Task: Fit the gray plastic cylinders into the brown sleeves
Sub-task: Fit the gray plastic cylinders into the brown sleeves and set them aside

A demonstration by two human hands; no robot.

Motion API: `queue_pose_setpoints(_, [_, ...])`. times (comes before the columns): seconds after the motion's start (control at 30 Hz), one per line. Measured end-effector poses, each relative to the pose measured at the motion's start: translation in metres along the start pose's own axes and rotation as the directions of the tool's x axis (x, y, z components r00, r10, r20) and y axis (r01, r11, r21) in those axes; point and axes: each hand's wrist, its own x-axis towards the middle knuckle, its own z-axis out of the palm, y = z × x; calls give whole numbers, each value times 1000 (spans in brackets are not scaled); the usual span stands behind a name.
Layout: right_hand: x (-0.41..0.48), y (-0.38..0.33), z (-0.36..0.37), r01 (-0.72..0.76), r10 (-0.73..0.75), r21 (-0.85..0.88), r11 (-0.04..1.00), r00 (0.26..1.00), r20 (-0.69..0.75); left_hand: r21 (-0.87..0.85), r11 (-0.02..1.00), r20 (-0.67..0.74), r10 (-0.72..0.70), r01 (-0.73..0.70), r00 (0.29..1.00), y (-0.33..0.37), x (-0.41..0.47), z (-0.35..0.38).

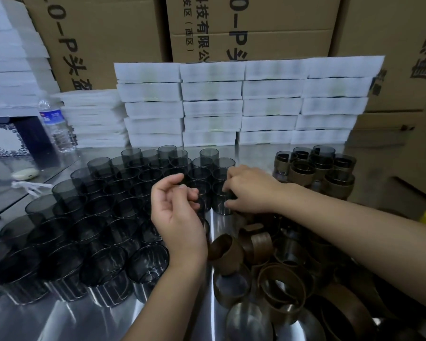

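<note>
Across the steel table (67, 323), through the head camera, I am watching the right hand (250, 190) gripping one gray cylinder (220, 201), fingers curled round its wall. It is standing at the near right edge of the crowd of gray cylinders (89, 217), all upright and touching one another. The left hand (178, 217) is hovering just beside it, apart from the right, fingers loosely curled and holding nothing that I can make out. Brown sleeves (276, 279) are lying in a loose heap at the near right, and sleeved cylinders (315, 168) are sitting stacked at the far right.

I am judging the risk this way: the neighbours are packed so tightly that a tilted lift could be knocking several over, and they would be rolling on the slick metal. The right forearm (342, 217) is hanging over the sleeve heap, so lowering it could be scattering sleeves.
</note>
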Motion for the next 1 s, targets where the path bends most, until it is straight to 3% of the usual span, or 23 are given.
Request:
queue_pose_setpoints(0.2, [9, 15, 7, -17, 2, 156, 988, 996, 91, 22, 999, 43, 33, -34, 999, -1, 0, 0])
queue_pose_setpoints(0.37, [-2, 22, -13, -19, 36, 318, 948, 998, -48, 33, 999, 103, 36, -39, 994, -3, -1, 0])
queue_pose_setpoints(0.47, [-19, 30, -34, -40, 126, 489, 871, 981, -144, 34, 999, 142, 11, -16, 990, -3, -1, 2])
queue_pose_setpoints(0.57, [-41, 38, -48, -75, 280, 716, 694, 945, -172, 41, 999, 206, -11, 3, 978, -1, -4, 4])
queue_pose_setpoints(0.63, [-57, 42, -53, -44, 332, 889, 456, 935, -124, 36, 999, 272, -39, 30, 962, 0, -6, 5])
queue_pose_setpoints(0.8, [-87, 38, -59, 3, 226, 1000, 8, 974, -5, 68, 985, 451, -171, 157, 876, 0, -10, 4])
queue_pose_setpoints(0.9, [-91, 28, -56, -45, 106, 996, -74, 993, 52, 98, 962, 540, -267, 255, 798, 1, -10, 4])
queue_pose_setpoints(1.0, [-91, 18, -52, -79, 43, 982, -174, 995, 88, 22, 914, 611, -334, 406, 718, 2, -7, 5])
